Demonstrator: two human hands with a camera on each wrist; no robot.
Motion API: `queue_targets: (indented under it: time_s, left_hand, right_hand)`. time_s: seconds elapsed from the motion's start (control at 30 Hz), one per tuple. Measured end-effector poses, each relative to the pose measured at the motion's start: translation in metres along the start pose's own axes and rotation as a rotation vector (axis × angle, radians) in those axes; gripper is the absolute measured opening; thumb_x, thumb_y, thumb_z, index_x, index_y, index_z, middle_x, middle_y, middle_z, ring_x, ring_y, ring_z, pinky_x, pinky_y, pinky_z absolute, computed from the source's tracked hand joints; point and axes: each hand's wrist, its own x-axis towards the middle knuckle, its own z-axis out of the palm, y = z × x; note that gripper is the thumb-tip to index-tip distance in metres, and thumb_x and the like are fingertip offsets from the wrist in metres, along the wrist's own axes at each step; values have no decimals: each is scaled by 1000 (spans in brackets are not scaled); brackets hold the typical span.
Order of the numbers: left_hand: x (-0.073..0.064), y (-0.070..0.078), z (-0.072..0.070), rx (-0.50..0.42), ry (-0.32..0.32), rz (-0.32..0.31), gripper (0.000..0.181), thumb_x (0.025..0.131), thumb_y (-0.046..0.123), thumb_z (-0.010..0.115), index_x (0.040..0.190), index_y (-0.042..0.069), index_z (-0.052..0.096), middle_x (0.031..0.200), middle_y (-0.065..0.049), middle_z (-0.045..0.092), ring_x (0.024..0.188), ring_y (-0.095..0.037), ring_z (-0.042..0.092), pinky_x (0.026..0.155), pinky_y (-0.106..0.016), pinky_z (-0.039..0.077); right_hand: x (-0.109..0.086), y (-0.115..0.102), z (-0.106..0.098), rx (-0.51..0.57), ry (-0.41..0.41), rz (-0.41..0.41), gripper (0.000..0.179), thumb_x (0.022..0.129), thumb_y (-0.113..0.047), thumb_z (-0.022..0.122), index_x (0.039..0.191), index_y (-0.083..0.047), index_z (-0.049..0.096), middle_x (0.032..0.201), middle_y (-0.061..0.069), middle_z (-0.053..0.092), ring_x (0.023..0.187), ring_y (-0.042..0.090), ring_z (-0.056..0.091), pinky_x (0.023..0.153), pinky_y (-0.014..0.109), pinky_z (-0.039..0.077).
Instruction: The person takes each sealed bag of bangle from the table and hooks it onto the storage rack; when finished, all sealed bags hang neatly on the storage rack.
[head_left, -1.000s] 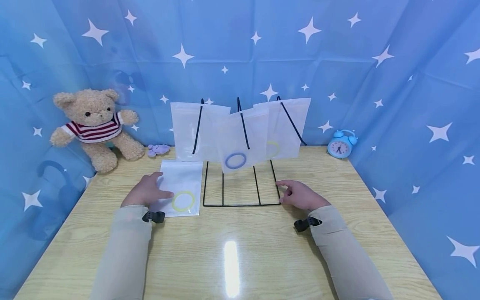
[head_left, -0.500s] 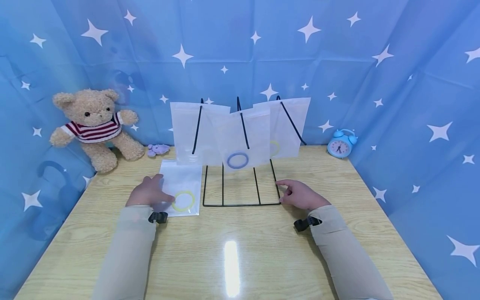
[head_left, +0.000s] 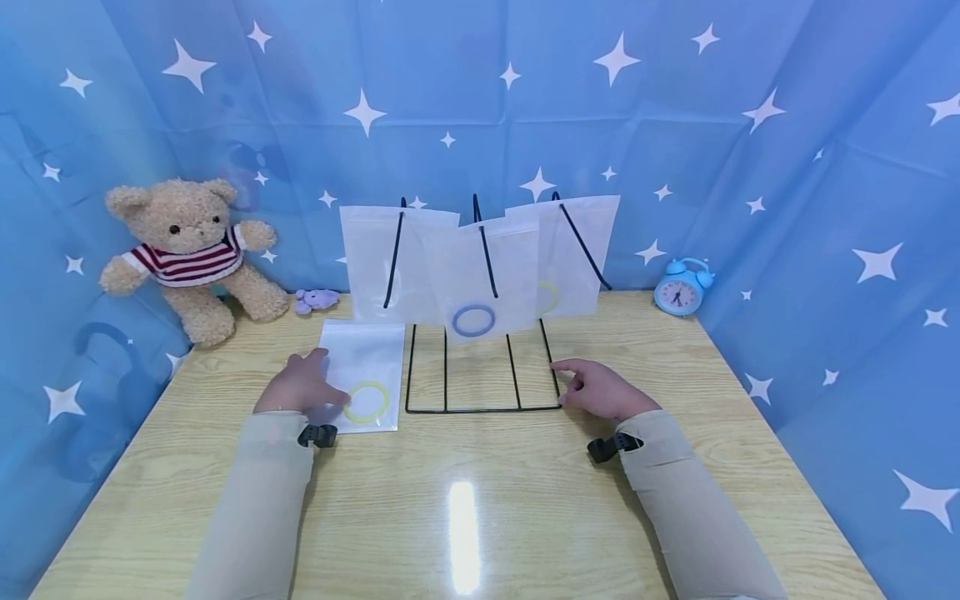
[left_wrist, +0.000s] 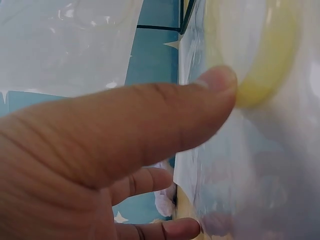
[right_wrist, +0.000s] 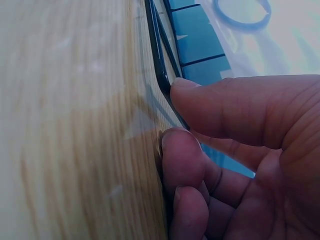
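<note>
A flat white translucent zip bag [head_left: 360,350] with a yellow ring [head_left: 366,402] inside lies at the left of the table. My left hand [head_left: 296,385] spreads over its left side, the thumb [left_wrist: 220,82] right at the ring in the left wrist view, the other fingers near the bag's left edge. My right hand [head_left: 603,390] holds the front right corner of a black wire rack [head_left: 483,411], thumb and fingers on either side of the wire in the right wrist view. Three similar bags hang from its prongs; the middle bag [head_left: 487,267] contains a purple-blue ring [head_left: 474,320].
A teddy bear [head_left: 191,229] sits at the back left, beside a small purple toy [head_left: 317,300]. A blue alarm clock [head_left: 678,292] stands at the back right. A blue star-patterned curtain [head_left: 480,83] surrounds the wooden table [head_left: 570,525].
My left hand has shifted slightly to the right over the flat bag. The hanging bags sway a little; my right hand keeps its place on the rack's corner.
</note>
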Motion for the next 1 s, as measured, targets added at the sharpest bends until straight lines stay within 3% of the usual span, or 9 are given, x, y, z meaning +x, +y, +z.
queue_targets:
  time_s: [0.47,0.77,1.0]
  left_hand:
    - [3,6,1,1,6,-21,108,84,34,87,163,-4,25,154,-43,31,131,-55,48,107,-68,46]
    - [4,-1,1,-12,-25,-14,107,86,33,85,164,-5,23,161,-40,30,144,-58,38,112,-71,40]
    - [2,-7,-2,-40,-34,4,100,89,31,82,164,-3,25,164,-33,35,146,-55,39,115,-69,38]
  right_hand:
    - [0,-3,-2,-10,4,1,67,96,-17,76,158,-13,50,89,8,63,73,23,55,62,36,46]
    - [0,-2,-1,-15,7,11,66,96,-16,75,157,-14,52,88,8,64,72,24,55,62,36,46]
    - [-1,-1,0,-29,10,-12,66,96,-16,75,157,-12,51,84,7,63,70,23,54,62,36,45]
